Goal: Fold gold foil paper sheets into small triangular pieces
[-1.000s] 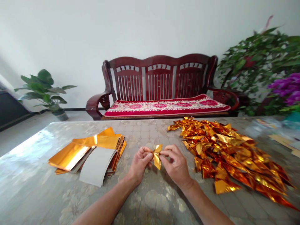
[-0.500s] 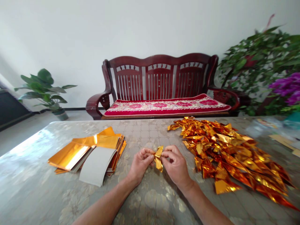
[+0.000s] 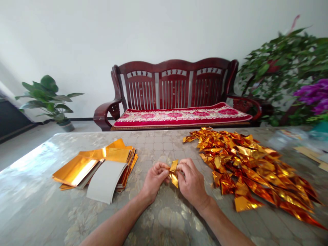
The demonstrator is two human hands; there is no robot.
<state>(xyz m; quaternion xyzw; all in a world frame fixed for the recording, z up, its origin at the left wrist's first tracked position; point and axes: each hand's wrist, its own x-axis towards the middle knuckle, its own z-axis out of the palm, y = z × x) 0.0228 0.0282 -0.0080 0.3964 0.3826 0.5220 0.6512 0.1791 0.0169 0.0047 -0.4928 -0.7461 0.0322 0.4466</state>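
A small piece of folded gold foil paper (image 3: 174, 166) is held above the table between my two hands. My left hand (image 3: 155, 178) pinches its left side with thumb and fingertips. On the other side, my right hand (image 3: 192, 182) has its thumb and bent fingers closed on the foil paper, hiding part of it. To the left lies a fanned stack of flat gold foil sheets (image 3: 77, 168), with a grey-backed sheet (image 3: 105, 181) face down at its front. A large heap of folded gold foil pieces (image 3: 246, 160) spreads to the right of my hands.
The table (image 3: 164, 225) has a patterned grey cover. Clear plastic bags (image 3: 288, 138) and a tan cardboard piece (image 3: 309, 155) lie at its right. Beyond stands a dark red wooden bench (image 3: 171, 90) with a floral cushion. Potted plants (image 3: 50, 97) flank it.
My right hand's fingers and thumb have shifted slightly on the foil paper, covering more of its middle. My left hand keeps its pinch, nearly still.
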